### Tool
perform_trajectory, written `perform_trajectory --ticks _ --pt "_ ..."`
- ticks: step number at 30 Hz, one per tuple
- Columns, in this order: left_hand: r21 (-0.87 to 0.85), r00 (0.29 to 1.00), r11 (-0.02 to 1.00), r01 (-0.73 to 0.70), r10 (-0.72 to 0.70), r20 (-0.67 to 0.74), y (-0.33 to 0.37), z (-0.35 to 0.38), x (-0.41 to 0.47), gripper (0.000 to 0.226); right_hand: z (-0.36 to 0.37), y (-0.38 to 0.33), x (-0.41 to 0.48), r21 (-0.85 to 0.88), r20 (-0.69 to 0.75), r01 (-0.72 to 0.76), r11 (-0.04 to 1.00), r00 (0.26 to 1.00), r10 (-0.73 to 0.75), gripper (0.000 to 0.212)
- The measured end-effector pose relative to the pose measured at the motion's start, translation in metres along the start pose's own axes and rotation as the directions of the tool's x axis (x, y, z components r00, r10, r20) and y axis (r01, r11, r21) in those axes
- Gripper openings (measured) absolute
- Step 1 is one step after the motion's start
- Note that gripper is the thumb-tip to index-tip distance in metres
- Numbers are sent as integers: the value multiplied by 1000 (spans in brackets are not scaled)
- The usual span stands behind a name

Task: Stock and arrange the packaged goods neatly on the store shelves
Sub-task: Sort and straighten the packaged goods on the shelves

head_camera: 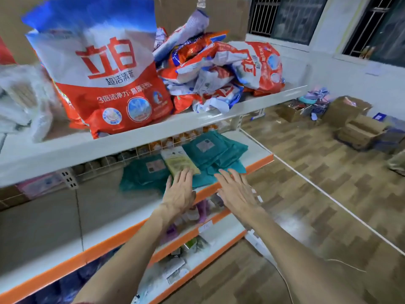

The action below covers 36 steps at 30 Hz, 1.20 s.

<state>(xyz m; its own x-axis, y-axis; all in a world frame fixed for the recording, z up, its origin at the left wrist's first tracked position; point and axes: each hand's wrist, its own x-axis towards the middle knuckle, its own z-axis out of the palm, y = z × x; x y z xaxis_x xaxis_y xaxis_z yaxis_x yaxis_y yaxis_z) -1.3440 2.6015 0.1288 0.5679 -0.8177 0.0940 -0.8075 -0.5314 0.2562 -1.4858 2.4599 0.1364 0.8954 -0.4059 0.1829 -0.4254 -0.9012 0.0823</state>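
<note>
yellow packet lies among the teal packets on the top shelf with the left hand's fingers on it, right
Not the top shelf. In the head view the yellow packet lies among the teal packets on the second shelf, under the top shelf that carries the detergent bags. The left hand does have its fingers on it.

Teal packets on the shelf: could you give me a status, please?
Left hand open on yellow packet. Right hand open over teal packets. Yellow packet atop them.

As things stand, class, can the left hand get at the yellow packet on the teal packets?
Probably yes: the open left hand has its fingertips at the yellow packet, with nothing between them.
</note>
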Motion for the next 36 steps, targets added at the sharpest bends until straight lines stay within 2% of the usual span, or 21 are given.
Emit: perform_trajectory --ticks 10,16,23,28,31,33,36 --pt "-6 971 973 232 -231 56 -6 27 59 69 43 47 87 52 39 192 980 980 -194 51" --pt "73 951 948 309 -309 -9 3 42 102 67 63 97 142 49 -8 255 966 967 -255 46" --pt "147 920 910 388 -391 -15 5 65 129 60 92 117 175 58 -3 360 931 933 -360 53" --pt "160 874 861 483 -486 -23 5 81 159 53 118 127 192 110 -51 406 907 914 -403 52" --pt "212 794 779 590 -608 27 13 95 175 62 130 127 202 137 10 422 896 904 -428 58" --pt "229 754 739 634 -656 29 19 106 181 55 134 126 205 174 28 402 899 911 -412 61" --pt "306 790 744 593 -611 -46 21 120 175 46 141 127 204 212 17 399 892 911 -411 56"
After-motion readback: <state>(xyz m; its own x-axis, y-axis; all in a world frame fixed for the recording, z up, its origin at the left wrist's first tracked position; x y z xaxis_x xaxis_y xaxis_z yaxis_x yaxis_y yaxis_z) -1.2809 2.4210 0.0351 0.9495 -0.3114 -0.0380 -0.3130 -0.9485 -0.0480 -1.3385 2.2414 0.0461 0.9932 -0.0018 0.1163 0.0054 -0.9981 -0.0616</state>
